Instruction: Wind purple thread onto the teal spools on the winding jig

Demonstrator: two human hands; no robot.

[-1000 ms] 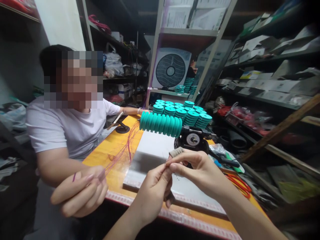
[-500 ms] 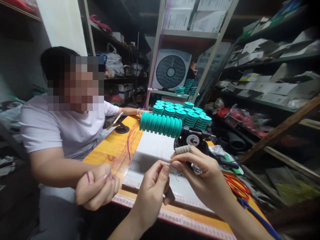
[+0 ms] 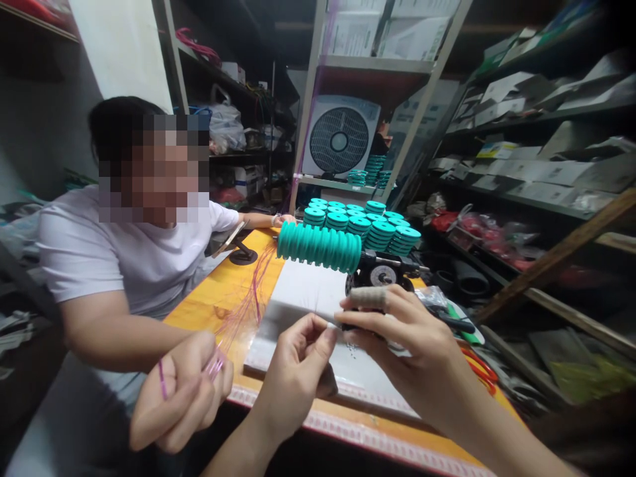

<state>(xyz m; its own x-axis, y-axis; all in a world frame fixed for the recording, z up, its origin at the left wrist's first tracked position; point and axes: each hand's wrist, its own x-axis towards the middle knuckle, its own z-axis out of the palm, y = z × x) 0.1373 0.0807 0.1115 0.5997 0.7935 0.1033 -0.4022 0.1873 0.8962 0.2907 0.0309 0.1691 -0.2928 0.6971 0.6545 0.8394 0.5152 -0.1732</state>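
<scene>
My left hand [image 3: 301, 371] is closed in a pinch above the white board [image 3: 278, 311], thumb pressed to forefinger. Whatever its fingertips hold is too small to make out. Close to those fingertips is my right hand [image 3: 407, 331], its fingers apart, with a grey wrap [image 3: 368, 297] around one finger. Tiny dark bits [image 3: 352, 351] lie on the board beneath. Beyond my hands, a row of teal ribbed spools [image 3: 318, 247] sits on the shaft of a black winding device [image 3: 382, 273], partly hidden by my right hand.
At the left sits a co-worker [image 3: 134, 265], whose near fist [image 3: 183, 391] grips purple thread [image 3: 256, 291] running over the yellow tabletop [image 3: 199, 308]. Stacked teal spools [image 3: 360, 225] stand behind, below a box fan [image 3: 340, 136]. Orange-handled scissors [image 3: 479, 371] lie at right.
My right hand has shifted slightly and its fingers have spread from their pinch. My left hand keeps its pinch. The co-worker's near fist has come lower and nearer.
</scene>
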